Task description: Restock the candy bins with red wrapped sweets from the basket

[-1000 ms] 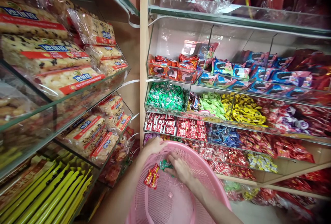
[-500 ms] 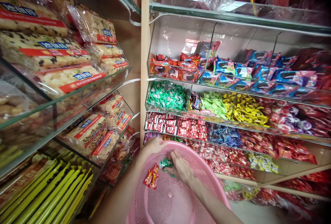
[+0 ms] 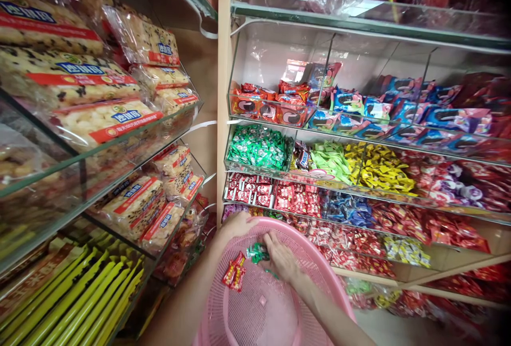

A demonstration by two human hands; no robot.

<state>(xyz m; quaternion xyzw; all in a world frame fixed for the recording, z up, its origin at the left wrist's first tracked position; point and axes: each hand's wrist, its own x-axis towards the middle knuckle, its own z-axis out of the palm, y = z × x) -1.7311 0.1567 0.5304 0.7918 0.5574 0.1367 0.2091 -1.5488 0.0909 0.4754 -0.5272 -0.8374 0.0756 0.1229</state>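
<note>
Two hands at pink basket, sweets shelves ahead.

Left hand (image 3: 236, 224) grips far rim of basket (image 3: 319, 277), fingers curled over edge. Right hand (image 3: 281, 258) inside basket, fingers closed on green sweets (image 3: 257, 253) near far wall. Red sweets (image 3: 235, 275) lie against basket's left inner wall, just beside green ones, apart from both hands. One small pink sweet (image 3: 262, 300) on basket floor. Behind: clear bins with green candy (image 3: 257, 147), yellow candy (image 3: 377, 167), red packs (image 3: 267, 192). Left shelves hold snack bars (image 3: 104, 120).
</note>
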